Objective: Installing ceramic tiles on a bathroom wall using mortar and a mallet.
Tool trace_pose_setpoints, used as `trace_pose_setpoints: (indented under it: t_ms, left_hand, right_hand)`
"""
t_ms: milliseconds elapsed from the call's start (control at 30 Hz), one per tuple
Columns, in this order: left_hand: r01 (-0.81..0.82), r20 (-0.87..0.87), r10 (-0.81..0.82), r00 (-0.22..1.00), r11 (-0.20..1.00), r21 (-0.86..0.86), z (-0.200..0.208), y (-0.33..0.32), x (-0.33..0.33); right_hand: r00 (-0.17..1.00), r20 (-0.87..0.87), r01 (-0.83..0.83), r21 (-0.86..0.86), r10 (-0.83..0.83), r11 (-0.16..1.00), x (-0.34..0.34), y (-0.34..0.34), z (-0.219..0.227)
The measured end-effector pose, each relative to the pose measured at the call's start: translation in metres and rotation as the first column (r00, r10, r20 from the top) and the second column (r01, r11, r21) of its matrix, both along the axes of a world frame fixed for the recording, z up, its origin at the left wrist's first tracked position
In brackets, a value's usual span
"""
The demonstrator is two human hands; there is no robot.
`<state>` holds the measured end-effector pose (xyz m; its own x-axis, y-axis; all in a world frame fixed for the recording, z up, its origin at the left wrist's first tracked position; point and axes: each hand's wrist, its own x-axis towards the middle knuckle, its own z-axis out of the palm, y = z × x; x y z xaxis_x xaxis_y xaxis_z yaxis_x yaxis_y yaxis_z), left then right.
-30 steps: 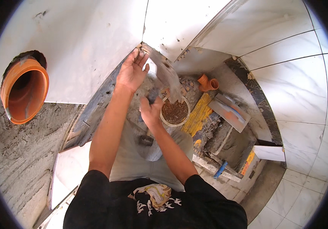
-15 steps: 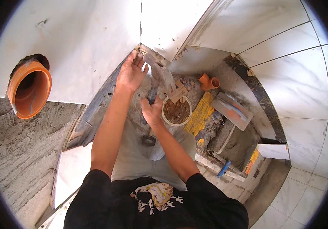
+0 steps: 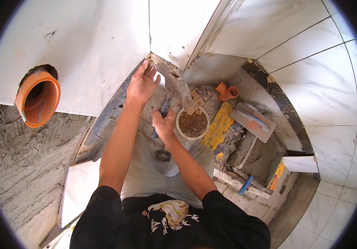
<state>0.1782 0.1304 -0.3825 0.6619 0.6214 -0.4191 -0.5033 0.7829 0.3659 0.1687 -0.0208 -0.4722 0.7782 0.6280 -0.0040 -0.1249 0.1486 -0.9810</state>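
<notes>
My right hand (image 3: 164,123) is closed round the dark handle of a hammer (image 3: 176,85), whose long curved metal head points up beside my left hand. My left hand (image 3: 142,86) reaches to the lower edge of a large white wall tile (image 3: 87,54), near the joint with the adjoining white tile (image 3: 172,29). Its thumb and fingers are drawn together at that edge, and whatever small thing they grip is hidden. The hammer head sits close to those fingertips, just to their right.
Orange pipe (image 3: 38,99) sticks out of the left wall. Beyond my right hand stand a round tub (image 3: 182,132) of brown material, an orange pipe fitting (image 3: 227,91), a trowel (image 3: 253,121) and a mortar trough (image 3: 265,159). A blue-handled tool (image 3: 245,185) lies at the trough's near edge.
The view has shifted slightly. Both hands keep nearly the same place, and the hammer head has come down a little beside my left fingertips.
</notes>
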Motion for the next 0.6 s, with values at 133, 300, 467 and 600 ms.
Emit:
trace_pose_setpoints:
  t_ms: [133,300,467,600]
  left_hand:
    - [-0.038,0.03,0.037,0.999,0.999,0.022,-0.006,0.0,0.005]
    - [-0.059,0.019,0.059,0.998,0.998,-0.003,-0.01,0.0,0.007]
    - [-0.047,0.011,0.047,0.999,0.999,0.008,-0.005,0.0,0.008]
    - [-0.057,0.02,0.057,0.998,0.998,-0.008,-0.008,0.002,0.004]
  right_hand:
    - [0.999,0.017,0.037,-0.006,-0.037,0.999,0.003,0.011,-0.01]
    - [0.989,-0.146,0.017,0.003,-0.017,1.0,0.003,0.024,-0.023]
    - [0.995,-0.045,0.099,0.17,-0.093,0.98,-0.007,0.026,-0.028]
    - [0.984,-0.167,0.067,0.022,-0.062,0.998,-0.006,0.027,-0.015]
